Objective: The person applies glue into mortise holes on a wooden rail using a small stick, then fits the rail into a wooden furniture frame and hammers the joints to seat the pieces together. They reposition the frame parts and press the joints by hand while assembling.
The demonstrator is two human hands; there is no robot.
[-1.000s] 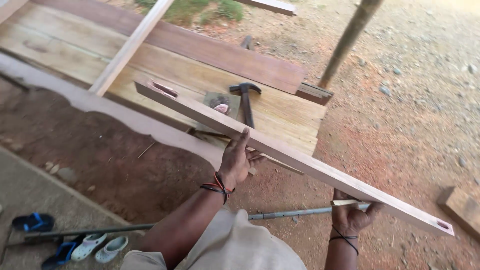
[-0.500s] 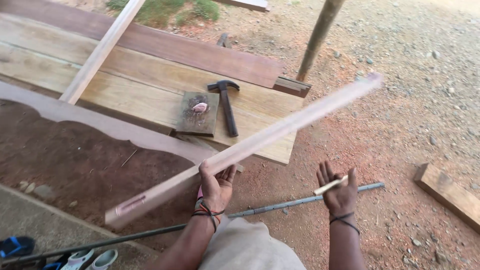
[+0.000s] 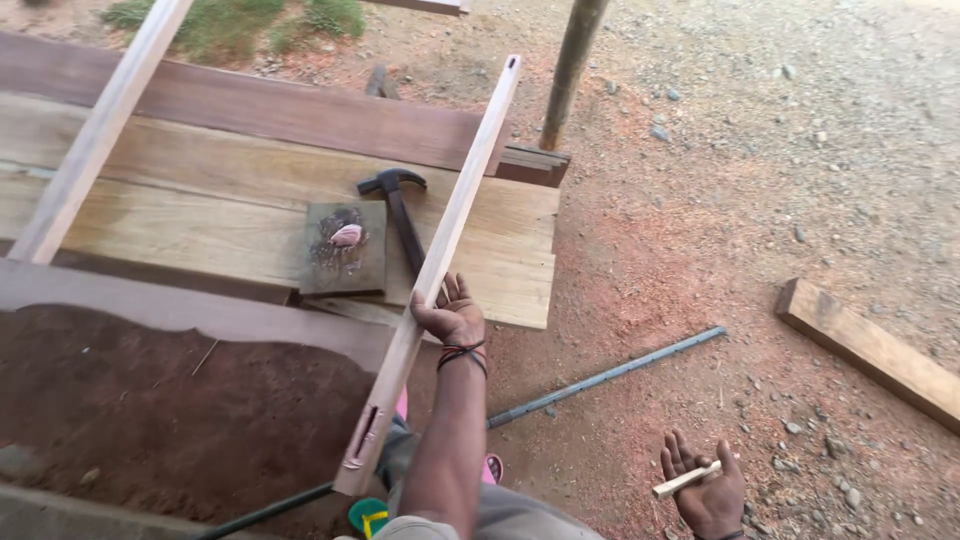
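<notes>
My left hand (image 3: pixel 450 312) grips a long pale wooden slat (image 3: pixel 455 215) near its middle. The slat runs from beside my legs up over a bench of wide planks (image 3: pixel 220 220). It has a slot cut near each end. My right hand (image 3: pixel 708 490) is low at the right, palm up, holding a short pale stick (image 3: pixel 684 480) across its fingers. A hammer (image 3: pixel 398 205) with a dark handle lies on the planks just left of the slat. Beside it sits a small dark wood block (image 3: pixel 345 250) with a pinkish lump on it.
A second pale slat (image 3: pixel 95 135) lies slanted across the bench at left. A grey metal pipe (image 3: pixel 600 378) lies on the red dirt. A thick wooden beam (image 3: pixel 870 350) rests on the ground at right. A round post (image 3: pixel 570 70) stands behind the bench.
The slat has swung from lying crosswise in front of me to pointing away over the bench. My right hand let go of it and dropped lower right, keeping the small stick.
</notes>
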